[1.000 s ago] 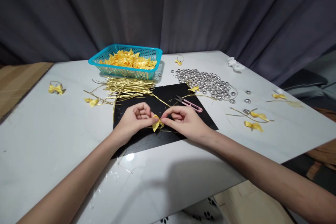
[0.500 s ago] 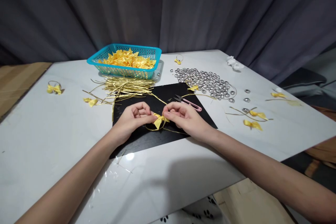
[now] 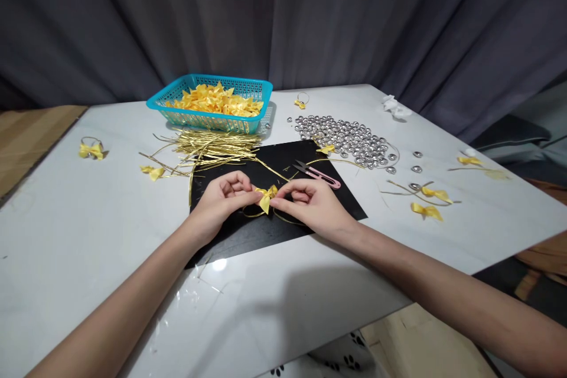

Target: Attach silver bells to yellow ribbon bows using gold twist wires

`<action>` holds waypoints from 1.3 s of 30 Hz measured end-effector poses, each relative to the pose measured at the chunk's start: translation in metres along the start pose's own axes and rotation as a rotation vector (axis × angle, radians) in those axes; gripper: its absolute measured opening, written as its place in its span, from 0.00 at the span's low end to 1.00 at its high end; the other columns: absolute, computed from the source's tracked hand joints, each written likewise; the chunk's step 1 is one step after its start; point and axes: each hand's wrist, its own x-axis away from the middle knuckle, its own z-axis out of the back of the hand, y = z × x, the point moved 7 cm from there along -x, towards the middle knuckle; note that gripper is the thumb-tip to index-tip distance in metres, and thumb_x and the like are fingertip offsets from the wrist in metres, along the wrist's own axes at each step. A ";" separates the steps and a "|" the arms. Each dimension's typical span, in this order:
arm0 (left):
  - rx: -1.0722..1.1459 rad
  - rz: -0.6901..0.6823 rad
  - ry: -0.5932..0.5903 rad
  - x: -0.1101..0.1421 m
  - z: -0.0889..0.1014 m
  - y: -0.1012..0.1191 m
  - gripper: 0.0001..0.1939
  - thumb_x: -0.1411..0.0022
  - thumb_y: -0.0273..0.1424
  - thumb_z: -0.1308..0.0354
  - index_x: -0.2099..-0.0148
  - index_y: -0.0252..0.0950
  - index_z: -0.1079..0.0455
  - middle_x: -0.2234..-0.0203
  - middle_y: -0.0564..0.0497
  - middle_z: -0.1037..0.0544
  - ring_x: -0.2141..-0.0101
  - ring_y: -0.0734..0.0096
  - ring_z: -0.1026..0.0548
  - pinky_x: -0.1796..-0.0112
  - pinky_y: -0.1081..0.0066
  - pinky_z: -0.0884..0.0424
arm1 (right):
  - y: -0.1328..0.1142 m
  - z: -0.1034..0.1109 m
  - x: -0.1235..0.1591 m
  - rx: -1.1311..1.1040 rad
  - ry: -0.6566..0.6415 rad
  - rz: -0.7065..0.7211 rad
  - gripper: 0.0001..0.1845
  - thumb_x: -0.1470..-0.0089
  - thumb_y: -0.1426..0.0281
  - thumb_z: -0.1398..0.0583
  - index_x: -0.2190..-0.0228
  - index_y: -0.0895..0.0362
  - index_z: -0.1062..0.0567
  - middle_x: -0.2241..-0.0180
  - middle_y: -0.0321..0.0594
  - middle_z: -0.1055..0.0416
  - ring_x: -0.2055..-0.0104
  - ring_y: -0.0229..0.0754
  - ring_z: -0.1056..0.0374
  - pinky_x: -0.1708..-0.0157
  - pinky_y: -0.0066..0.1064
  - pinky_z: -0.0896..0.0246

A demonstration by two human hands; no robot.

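Observation:
Between my two hands, above a black mat, is a yellow ribbon bow with gold cord about it. My left hand pinches the bow's left side between thumb and finger. From the right, my right hand is closed in a pinch at the bow's lower right edge, where a cord runs; the exact grip is too small to make out. Loops of the gold cord hang under both hands. Pink-handled thread snips lie on the mat just beyond my right hand.
A blue basket of yellow bows stands at the back, with a bundle of gold cords in front. Silver beads are heaped at right. Loose bows lie farther right; a finished-looking looped bow lies left.
My right hand's fingertips have shifted slightly left and down along the bow, and more of the bow's right loop shows. My left hand keeps its pinch almost unmoved.

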 end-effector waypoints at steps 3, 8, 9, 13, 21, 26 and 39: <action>0.001 -0.013 0.015 -0.001 0.001 0.000 0.14 0.57 0.28 0.33 0.76 0.35 0.39 0.81 0.57 0.27 0.79 0.80 0.30 0.74 0.80 0.36 | 0.000 -0.001 0.000 -0.012 -0.026 0.016 0.11 0.54 0.65 0.38 0.74 0.61 0.27 0.81 0.32 0.38 0.80 0.29 0.50 0.80 0.25 0.59; -0.012 -0.017 0.029 0.000 0.000 0.002 0.15 0.58 0.26 0.33 0.78 0.35 0.40 0.81 0.57 0.26 0.79 0.81 0.30 0.74 0.79 0.36 | -0.004 0.001 0.001 -0.061 -0.053 0.019 0.09 0.51 0.66 0.40 0.74 0.60 0.31 0.81 0.29 0.44 0.79 0.29 0.51 0.79 0.25 0.59; -0.013 -0.017 0.028 0.000 -0.001 0.002 0.15 0.58 0.25 0.33 0.78 0.35 0.40 0.81 0.57 0.26 0.79 0.81 0.30 0.74 0.79 0.36 | -0.004 0.001 0.001 -0.081 -0.066 0.013 0.09 0.51 0.66 0.41 0.74 0.60 0.32 0.81 0.29 0.44 0.80 0.29 0.51 0.79 0.25 0.59; -0.012 -0.015 0.025 0.001 -0.001 0.002 0.16 0.59 0.25 0.33 0.79 0.35 0.41 0.81 0.58 0.27 0.79 0.81 0.31 0.74 0.79 0.36 | 0.002 0.001 -0.001 -0.073 -0.062 -0.077 0.09 0.51 0.67 0.42 0.75 0.60 0.33 0.81 0.28 0.46 0.81 0.28 0.55 0.81 0.24 0.61; -0.012 -0.024 0.035 0.000 0.002 0.002 0.15 0.57 0.26 0.34 0.78 0.36 0.41 0.82 0.58 0.28 0.80 0.81 0.32 0.76 0.80 0.38 | 0.008 0.027 -0.009 0.172 0.202 -0.041 0.05 0.50 0.70 0.43 0.70 0.60 0.31 0.74 0.34 0.38 0.76 0.32 0.44 0.75 0.26 0.49; -0.007 -0.026 0.040 0.001 0.002 0.003 0.15 0.57 0.27 0.34 0.78 0.36 0.41 0.83 0.59 0.30 0.81 0.81 0.34 0.77 0.79 0.39 | -0.016 0.037 0.006 0.454 0.446 0.281 0.17 0.52 0.71 0.39 0.58 0.57 0.32 0.51 0.48 0.38 0.59 0.42 0.37 0.64 0.34 0.42; 0.031 -0.009 -0.078 0.001 -0.004 0.000 0.12 0.57 0.26 0.32 0.73 0.35 0.34 0.78 0.57 0.25 0.76 0.80 0.28 0.72 0.81 0.34 | -0.018 -0.003 0.011 0.386 0.093 0.392 0.06 0.44 0.71 0.45 0.69 0.60 0.28 0.74 0.35 0.37 0.80 0.30 0.48 0.79 0.25 0.51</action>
